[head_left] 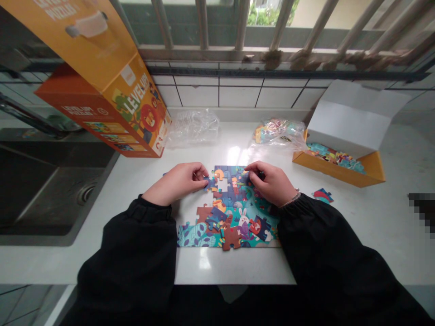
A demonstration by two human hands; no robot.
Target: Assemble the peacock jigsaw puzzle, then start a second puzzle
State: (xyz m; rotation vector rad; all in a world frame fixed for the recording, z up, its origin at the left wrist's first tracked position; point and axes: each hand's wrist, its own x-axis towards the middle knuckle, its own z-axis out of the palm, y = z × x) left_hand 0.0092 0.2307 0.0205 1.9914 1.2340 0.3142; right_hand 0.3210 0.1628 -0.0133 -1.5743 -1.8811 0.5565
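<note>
A partly joined jigsaw puzzle (pixel 234 199) lies on the white counter, with a gap showing near its upper left. My left hand (pixel 185 180) is closed, pinching a blue puzzle piece (pixel 210 183) between thumb and fingers beside that gap. Over the puzzle's upper right corner, my right hand (pixel 270 181) has its fingers bent, index and thumb tips down on the pieces; what they pinch, if anything, is hidden. Loose pieces rest on the lower part, among them a brown piece (pixel 231 237), a dark blue piece with red (pixel 260 226) and a blue patterned piece (pixel 216 218).
A tall orange puzzle box (pixel 136 108) stands open at the left, by a dark sink (pixel 57 181). Behind the puzzle lie a clear plastic wrapper (pixel 195 129) and a bag of pieces (pixel 280 131). An open yellow box (pixel 340 170) and a stray piece (pixel 322 195) sit right.
</note>
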